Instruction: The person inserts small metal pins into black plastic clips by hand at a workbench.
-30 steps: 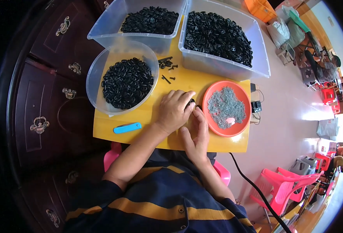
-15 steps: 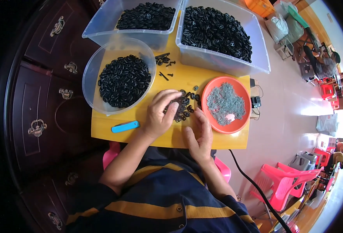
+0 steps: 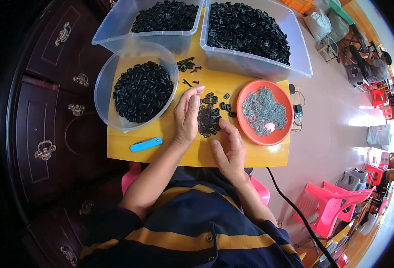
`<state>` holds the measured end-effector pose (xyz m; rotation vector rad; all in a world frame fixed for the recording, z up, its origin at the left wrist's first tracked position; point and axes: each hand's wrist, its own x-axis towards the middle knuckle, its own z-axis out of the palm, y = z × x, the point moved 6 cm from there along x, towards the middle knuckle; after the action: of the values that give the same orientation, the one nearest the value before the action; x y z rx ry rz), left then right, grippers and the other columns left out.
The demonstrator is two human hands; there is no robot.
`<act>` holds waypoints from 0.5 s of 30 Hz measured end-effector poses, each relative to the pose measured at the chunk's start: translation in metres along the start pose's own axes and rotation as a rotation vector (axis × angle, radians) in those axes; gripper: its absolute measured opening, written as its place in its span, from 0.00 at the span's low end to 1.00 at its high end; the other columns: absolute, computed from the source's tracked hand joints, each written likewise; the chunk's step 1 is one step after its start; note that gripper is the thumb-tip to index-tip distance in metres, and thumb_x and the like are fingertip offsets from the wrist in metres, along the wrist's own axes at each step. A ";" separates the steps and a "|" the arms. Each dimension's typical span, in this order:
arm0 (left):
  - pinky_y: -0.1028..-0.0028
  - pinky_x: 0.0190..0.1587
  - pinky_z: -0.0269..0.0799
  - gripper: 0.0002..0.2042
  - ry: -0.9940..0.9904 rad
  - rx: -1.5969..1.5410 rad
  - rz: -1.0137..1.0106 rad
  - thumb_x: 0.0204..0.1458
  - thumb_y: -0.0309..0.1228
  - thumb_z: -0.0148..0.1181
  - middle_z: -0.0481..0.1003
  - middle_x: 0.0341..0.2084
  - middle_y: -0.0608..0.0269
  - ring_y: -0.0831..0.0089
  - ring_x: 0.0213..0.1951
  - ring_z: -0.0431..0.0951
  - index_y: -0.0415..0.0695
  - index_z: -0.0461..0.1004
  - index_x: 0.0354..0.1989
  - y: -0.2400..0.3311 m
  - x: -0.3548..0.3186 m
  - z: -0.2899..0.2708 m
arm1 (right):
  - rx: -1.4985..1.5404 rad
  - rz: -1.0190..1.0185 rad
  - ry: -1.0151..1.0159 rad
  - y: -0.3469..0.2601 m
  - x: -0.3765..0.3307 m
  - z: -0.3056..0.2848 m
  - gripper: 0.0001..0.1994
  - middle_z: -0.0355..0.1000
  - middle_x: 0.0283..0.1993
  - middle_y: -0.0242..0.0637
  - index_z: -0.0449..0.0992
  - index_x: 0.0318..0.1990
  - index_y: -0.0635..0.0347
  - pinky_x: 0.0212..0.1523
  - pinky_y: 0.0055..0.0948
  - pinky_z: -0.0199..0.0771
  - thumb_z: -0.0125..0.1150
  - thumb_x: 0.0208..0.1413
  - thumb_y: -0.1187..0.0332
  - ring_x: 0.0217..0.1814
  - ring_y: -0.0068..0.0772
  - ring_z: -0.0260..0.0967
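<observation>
A loose pile of small black oval plastic pieces with holes (image 3: 209,119) lies on the yellow table (image 3: 174,154) between my hands. My left hand (image 3: 187,117) stands on its edge along the pile's left side, fingers stretched out and holding nothing. On the right, my right hand (image 3: 231,152) is open, thumb apart, its fingertips at the pile's lower right edge. Several more black pieces (image 3: 226,106) lie a little apart, beside an orange-red round dish (image 3: 264,142). That dish holds many small silvery metal bits (image 3: 264,107) and a pink lump (image 3: 269,127).
A round clear tub (image 3: 103,105) of black pieces stands left. Two clear bins (image 3: 250,69) of similar pieces are at the back. Black screw-like parts (image 3: 186,65) lie near the tub. A light-blue flat tool (image 3: 146,144) rests near the front. Dark drawers (image 3: 40,129) flank the left.
My left hand has turned up onto its edge and its fingers have straightened. The pile looks narrower between the hands. My right hand stays at its side, and the view has shifted slightly.
</observation>
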<state>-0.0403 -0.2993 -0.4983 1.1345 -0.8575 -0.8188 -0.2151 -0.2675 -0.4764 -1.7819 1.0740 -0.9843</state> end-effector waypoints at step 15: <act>0.68 0.48 0.75 0.13 -0.177 0.575 0.463 0.56 0.26 0.63 0.78 0.41 0.54 0.61 0.44 0.79 0.39 0.77 0.49 0.053 -0.024 -0.006 | 0.199 0.178 0.044 0.020 -0.025 -0.030 0.16 0.76 0.52 0.44 0.73 0.55 0.68 0.58 0.31 0.72 0.59 0.58 0.79 0.56 0.35 0.74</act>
<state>-0.0399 -0.2634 -0.4515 1.2908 -1.4979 -0.2886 -0.2563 -0.2577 -0.4889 -1.4846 1.1005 -0.9881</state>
